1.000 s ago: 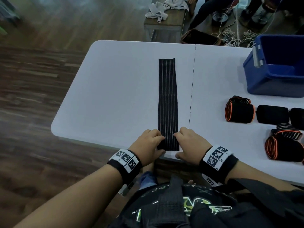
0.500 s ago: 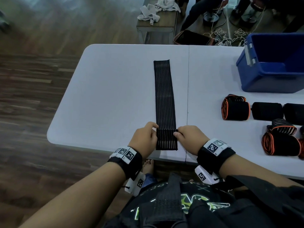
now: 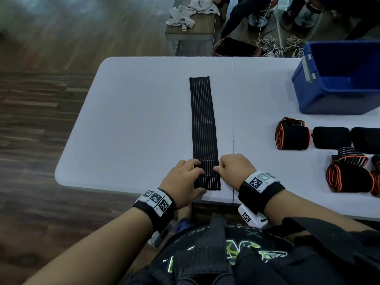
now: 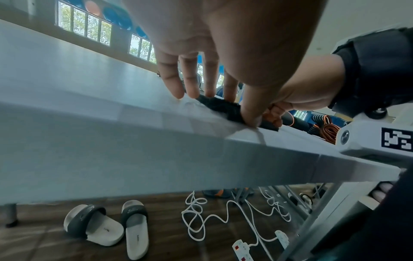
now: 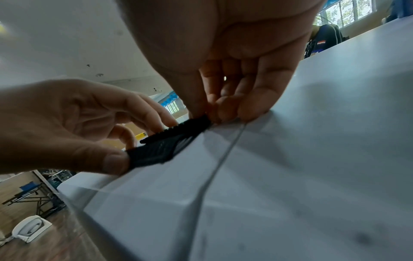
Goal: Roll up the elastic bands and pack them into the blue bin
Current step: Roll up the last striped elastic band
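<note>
A long black striped elastic band [image 3: 203, 120] lies flat on the white table [image 3: 133, 120], running away from me. Its near end is folded over onto itself by the front edge. My left hand [image 3: 193, 175] pinches the left side of that fold, thumb near the end. My right hand [image 3: 224, 167] pinches the right side. In the right wrist view the fold [image 5: 165, 146] shows as a doubled layer between both hands. In the left wrist view the thumb presses on the band [image 4: 223, 107]. The blue bin [image 3: 337, 99] stands open at the far right.
Several rolled bands [image 3: 292, 134], black and orange-edged, lie at the right in front of the bin. A seam [image 3: 233, 99] runs down the table just right of the band. Behind the table are a bench with grey cloths [image 3: 191, 15] and cables on the floor.
Both hands have lifted the band's near end and folded it forward onto the band, starting a roll. The hands moved slightly away from the table edge.
</note>
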{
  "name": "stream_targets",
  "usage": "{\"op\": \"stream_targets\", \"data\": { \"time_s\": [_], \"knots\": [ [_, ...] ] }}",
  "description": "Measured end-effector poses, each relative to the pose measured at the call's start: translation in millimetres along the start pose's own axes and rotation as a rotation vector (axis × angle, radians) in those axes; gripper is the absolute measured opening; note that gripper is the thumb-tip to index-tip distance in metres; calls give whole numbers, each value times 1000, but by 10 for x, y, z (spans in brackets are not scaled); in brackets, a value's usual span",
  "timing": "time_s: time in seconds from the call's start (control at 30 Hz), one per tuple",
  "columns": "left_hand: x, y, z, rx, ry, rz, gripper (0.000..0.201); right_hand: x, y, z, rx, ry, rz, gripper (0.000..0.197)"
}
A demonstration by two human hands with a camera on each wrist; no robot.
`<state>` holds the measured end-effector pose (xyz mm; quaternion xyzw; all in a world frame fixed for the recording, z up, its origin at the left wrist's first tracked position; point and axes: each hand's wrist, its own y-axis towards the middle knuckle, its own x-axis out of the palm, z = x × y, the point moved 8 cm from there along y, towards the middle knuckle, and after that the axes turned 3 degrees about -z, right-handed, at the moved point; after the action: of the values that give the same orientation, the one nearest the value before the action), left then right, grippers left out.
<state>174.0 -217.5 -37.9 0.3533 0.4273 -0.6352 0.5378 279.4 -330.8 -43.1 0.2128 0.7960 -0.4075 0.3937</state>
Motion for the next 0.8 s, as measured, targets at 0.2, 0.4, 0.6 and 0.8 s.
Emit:
{"op": "stream_targets", "data": {
  "time_s": [0.2, 0.4, 0.6, 0.8],
  "knots": [
    [-50, 30, 57, 80, 32, 88, 28, 1, 18, 9, 30, 7, 0, 28],
    [-121, 80, 30, 77, -39, 192, 7, -36, -58, -13, -48, 199, 128, 18],
    [-106, 113, -57, -19, -115, 168, 17, 30, -79, -22, -136, 128, 38, 34],
    [-158, 147, -71, -66, -183, 142, 16, 35, -26, -15, -94, 135, 83, 25]
  ]
}}
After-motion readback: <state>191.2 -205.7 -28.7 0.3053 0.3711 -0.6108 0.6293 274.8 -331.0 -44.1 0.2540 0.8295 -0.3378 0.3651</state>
